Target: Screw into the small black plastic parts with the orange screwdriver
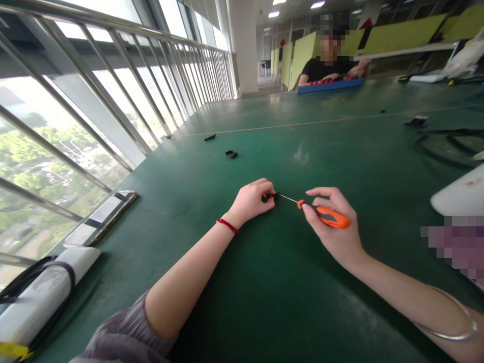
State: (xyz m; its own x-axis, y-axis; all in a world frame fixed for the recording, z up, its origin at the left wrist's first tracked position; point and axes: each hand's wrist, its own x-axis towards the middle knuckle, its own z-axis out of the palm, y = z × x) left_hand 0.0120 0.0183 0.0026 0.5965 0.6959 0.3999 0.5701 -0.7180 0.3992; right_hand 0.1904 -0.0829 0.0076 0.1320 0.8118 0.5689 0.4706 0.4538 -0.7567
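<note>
My left hand (254, 200) rests low over the green tabletop, its fingers pinching a small black part (267, 197) whose exact kind I cannot make out. In my right hand (342, 229) is a screwdriver (330, 217) with an orange and grey handle, held between thumb and fingers. Its thin metal shaft points left, and the tip meets the black part at the left fingertips. The fingers hide much of that part.
Small black pieces (231, 154) and another black piece (209, 137) lie farther back. A framed panel (102, 217) and a white power strip (49, 287) with black cable are at left by the railing (151, 91). Across the table a person sits behind a blue tray (330, 86).
</note>
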